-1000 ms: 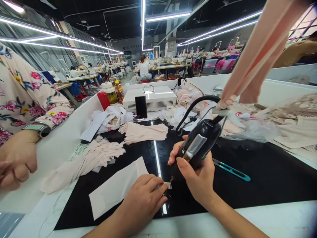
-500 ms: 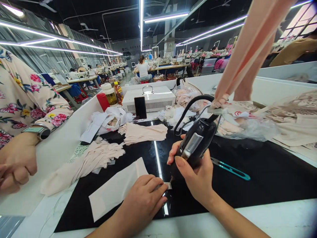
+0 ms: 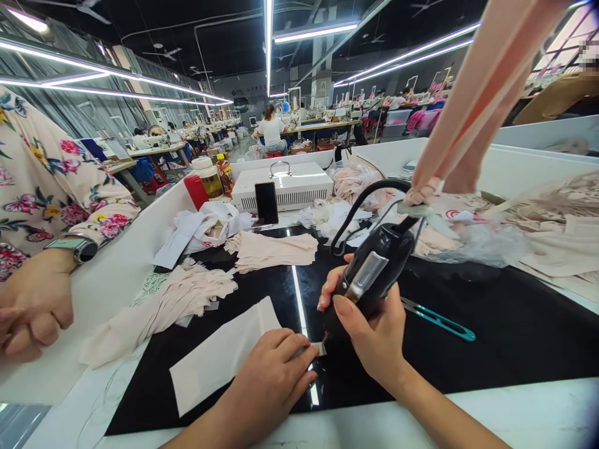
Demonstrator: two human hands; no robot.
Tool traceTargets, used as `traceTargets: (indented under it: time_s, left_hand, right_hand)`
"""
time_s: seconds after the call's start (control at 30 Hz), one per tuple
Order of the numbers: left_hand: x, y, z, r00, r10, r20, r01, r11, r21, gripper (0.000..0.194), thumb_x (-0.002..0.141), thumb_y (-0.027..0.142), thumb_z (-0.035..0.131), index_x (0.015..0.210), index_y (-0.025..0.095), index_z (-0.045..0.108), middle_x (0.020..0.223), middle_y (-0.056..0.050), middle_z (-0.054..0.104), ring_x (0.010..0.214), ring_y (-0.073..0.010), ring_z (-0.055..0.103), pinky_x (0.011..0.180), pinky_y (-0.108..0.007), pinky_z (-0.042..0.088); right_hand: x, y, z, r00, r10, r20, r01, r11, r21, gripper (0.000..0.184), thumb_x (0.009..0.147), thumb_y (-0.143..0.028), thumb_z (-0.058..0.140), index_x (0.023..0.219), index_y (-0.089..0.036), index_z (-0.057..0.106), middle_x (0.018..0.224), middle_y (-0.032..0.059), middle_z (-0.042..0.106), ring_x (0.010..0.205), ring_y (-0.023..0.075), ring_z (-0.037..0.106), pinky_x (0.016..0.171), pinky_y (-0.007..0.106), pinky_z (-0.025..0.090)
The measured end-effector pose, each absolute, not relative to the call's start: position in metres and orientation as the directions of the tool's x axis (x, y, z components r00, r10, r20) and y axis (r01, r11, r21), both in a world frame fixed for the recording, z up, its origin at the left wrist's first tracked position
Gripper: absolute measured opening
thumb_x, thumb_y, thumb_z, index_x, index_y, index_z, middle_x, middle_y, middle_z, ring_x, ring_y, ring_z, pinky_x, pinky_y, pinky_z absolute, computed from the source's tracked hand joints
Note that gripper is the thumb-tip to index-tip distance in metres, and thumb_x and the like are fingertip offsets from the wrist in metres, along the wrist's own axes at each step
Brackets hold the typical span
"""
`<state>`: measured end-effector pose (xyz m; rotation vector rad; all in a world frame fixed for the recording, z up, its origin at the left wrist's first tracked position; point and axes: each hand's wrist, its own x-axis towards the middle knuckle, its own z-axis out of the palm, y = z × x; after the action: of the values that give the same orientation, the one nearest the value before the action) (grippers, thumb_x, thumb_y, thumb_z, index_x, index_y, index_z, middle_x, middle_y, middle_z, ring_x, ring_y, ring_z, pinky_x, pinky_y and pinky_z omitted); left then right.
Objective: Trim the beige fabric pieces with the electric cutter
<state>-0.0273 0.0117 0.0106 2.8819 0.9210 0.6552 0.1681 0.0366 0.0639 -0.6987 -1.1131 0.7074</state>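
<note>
My right hand [image 3: 369, 324] is wrapped around a black corded handheld power tool [image 3: 374, 265] with a silver lever on its side. The tool hangs tilted from a stretched pink fabric strip [image 3: 468, 106], its lower tip close to a small pale tag [image 3: 321, 349]. On the black work surface [image 3: 365, 393], my left hand [image 3: 278, 374] presses with curled fingers on the right end of a pale cut fabric piece [image 3: 224, 362]. Its fingertips also rest at the tag, just left of the tool's tip. The hand hides that end of the fabric.
Stacked fabric pieces [image 3: 276, 249] and a fanned pile [image 3: 173, 305] lie left and behind. Teal thread snips [image 3: 440, 321] rest right of the tool. Behind stand a white vented box [image 3: 283, 184] and a phone [image 3: 266, 202]. A co-worker's hand [image 3: 37, 305] is at left.
Hands, tool and fabric keep their places relative to each other. The whole view has shifted very slightly.
</note>
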Motion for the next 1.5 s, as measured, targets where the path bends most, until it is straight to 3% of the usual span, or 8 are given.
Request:
traceTargets:
  time_s: [0.53, 1.13, 1.27, 1.5]
  left_hand:
    - [-0.026, 0.012, 0.007, 0.732, 0.579, 0.36, 0.543, -0.814, 0.205, 0.028, 0.115, 0.028, 0.058, 0.139, 0.017, 0.067, 0.125, -0.006, 0.075, 0.111, -0.0244, 0.069, 0.1, -0.038, 0.063]
    - [-0.027, 0.014, 0.006, 0.737, 0.583, 0.342, 0.533, -0.812, 0.237, 0.029, 0.11, 0.022, 0.068, 0.139, 0.017, 0.067, 0.126, -0.007, 0.075, 0.113, -0.026, 0.069, 0.102, -0.041, 0.061]
    - [-0.027, 0.014, 0.007, 0.717, 0.607, 0.343, 0.532, -0.794, 0.293, 0.029, 0.11, 0.018, 0.065, 0.138, 0.019, 0.068, 0.125, -0.006, 0.075, 0.113, -0.0244, 0.069, 0.102, -0.039, 0.061]
    - [-0.033, 0.022, -0.001, 0.626, 0.648, 0.433, 0.522, -0.761, 0.385, 0.018, 0.113, 0.015, 0.06, 0.124, 0.022, 0.073, 0.118, -0.004, 0.076, 0.108, -0.0216, 0.073, 0.097, -0.036, 0.059]
  right_hand:
    - [0.166, 0.038, 0.065, 0.298, 0.773, 0.56, -0.147, 0.617, -0.774, 0.028, 0.088, -0.022, 0.082, 0.104, -0.028, 0.059, 0.082, -0.0043, 0.073, 0.058, 0.013, 0.067, 0.053, 0.025, 0.061]
    - [0.169, 0.03, 0.058, 0.287, 0.784, 0.551, -0.207, 0.612, -0.763, 0.024, 0.094, -0.027, 0.083, 0.107, -0.029, 0.063, 0.086, -0.0021, 0.074, 0.061, 0.0124, 0.069, 0.059, 0.025, 0.064]
    - [0.169, 0.031, 0.058, 0.295, 0.771, 0.564, -0.158, 0.622, -0.767, 0.022, 0.095, -0.022, 0.08, 0.106, -0.028, 0.062, 0.085, -0.0025, 0.074, 0.061, 0.0122, 0.069, 0.059, 0.025, 0.064]
    - [0.173, 0.032, 0.055, 0.295, 0.785, 0.545, -0.184, 0.606, -0.774, 0.03, 0.093, -0.031, 0.086, 0.115, -0.03, 0.065, 0.088, -0.0029, 0.073, 0.062, 0.0123, 0.07, 0.06, 0.026, 0.064]
